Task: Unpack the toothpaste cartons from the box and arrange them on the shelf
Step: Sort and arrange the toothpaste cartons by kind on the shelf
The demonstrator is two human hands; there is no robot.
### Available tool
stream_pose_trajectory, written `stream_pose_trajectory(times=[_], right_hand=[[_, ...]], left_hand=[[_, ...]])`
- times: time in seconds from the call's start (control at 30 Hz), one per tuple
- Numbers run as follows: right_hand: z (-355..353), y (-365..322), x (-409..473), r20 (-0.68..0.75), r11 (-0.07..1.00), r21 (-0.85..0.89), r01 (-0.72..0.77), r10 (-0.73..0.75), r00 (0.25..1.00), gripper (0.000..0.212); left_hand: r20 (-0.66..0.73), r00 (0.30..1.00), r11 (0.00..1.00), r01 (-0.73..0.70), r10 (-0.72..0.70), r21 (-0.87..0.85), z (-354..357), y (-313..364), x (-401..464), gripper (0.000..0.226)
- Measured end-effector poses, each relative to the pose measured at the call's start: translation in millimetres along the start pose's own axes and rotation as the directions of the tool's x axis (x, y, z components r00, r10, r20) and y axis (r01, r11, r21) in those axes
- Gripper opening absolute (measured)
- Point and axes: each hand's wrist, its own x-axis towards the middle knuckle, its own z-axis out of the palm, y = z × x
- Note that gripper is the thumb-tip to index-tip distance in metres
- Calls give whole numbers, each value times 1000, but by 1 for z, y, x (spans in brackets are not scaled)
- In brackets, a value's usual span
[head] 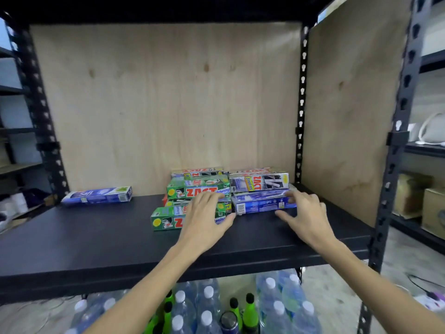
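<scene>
Toothpaste cartons [258, 183] stacked mid-shelf [96, 237] against plywood back. Left hand [204, 218] lies flat, fingers spread, on green carton [166, 219]. Right hand [304, 214], fingers extended, touches blue carton [257, 206]. Lone blue carton [96, 195] lies far left.

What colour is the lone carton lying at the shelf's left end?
Blue and white, with a small green patch; the lone carton shows in the head view.
</scene>
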Motion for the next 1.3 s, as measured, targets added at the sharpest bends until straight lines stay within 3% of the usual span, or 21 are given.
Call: stream_pose_trajectory(times=[0.17, 0.37, 0.43, 0.53, 0.7, 0.8, 1.3], right_hand=[[-5, 22, 13, 178, 988, 50, -147, 136, 975, 89], [-3, 32, 36, 247, 968, 12, -251, 240, 939, 109], [-4, 33, 38, 315, 954, 62, -294, 261, 913, 106], [-5, 34, 36, 291, 951, 92, -296, 258, 921, 97], [-9, 36, 22, 170, 976, -105, -191, 207, 963, 80], [-18, 40, 10, 140, 978, -138, -160, 179, 974, 68], [-51, 21, -41, 159, 996, 70, -59, 47, 986, 56]], left_hand=[[116, 993, 984, -8, -12, 176, 35, 33, 29, 62], [130, 990, 954, 7, -48, 298, 55, 34, 42, 62], [123, 991, 954, 3, -42, 300, 56, 32, 43, 59], [119, 992, 958, 1, -37, 286, 57, 33, 42, 55], [112, 994, 967, -33, 4, 253, 53, 30, 37, 55], [114, 993, 970, -66, 40, 233, 47, 32, 33, 56], [114, 970, 968, -226, 214, 106, -10, 9, -18, 50]])
